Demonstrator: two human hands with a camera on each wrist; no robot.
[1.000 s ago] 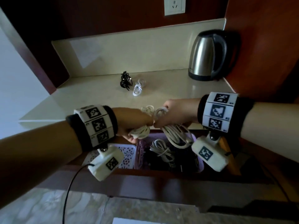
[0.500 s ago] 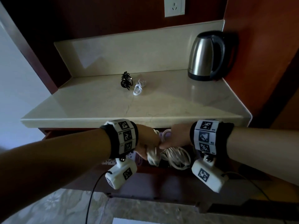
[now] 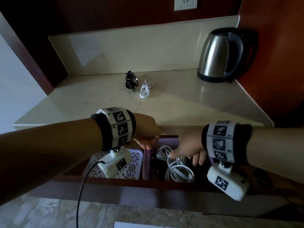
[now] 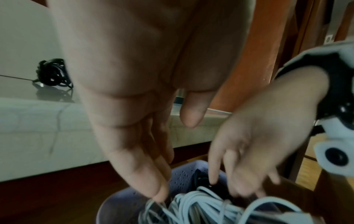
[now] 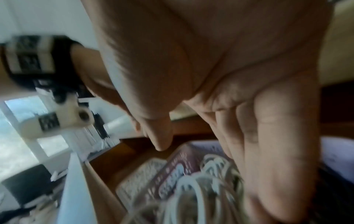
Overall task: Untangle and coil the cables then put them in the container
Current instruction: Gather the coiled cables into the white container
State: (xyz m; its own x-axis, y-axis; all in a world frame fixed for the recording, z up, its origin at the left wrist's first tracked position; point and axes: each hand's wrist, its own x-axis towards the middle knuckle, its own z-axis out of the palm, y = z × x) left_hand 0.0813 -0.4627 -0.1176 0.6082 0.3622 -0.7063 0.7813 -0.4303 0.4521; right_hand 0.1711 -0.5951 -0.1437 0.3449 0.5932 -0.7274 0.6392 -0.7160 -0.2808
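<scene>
A coil of white cable [image 3: 178, 169] lies in the purple basket [image 3: 146, 163] inside the open drawer, on top of other white and dark cables. My left hand [image 3: 149, 142] hangs over the basket's far left corner, fingers straight and pointing down, holding nothing. In the left wrist view its fingertips [image 4: 159, 195] hover just above the white cable [image 4: 201, 207]. My right hand [image 3: 182, 153] is spread open over the coil, fingers barely touching it. On the counter a black cable bundle [image 3: 130, 80] and a small white cable [image 3: 145, 89] lie side by side.
A white perforated basket [image 3: 133, 163] sits left of the purple one in the drawer. A steel kettle [image 3: 218, 55] stands at the counter's back right by the red-brown wall. The counter's front edge [image 3: 172, 125] overhangs the drawer just behind my hands.
Both hands carried the white coil down from counter height into the purple basket and let go of it. The fingers have opened and the hands have moved apart.
</scene>
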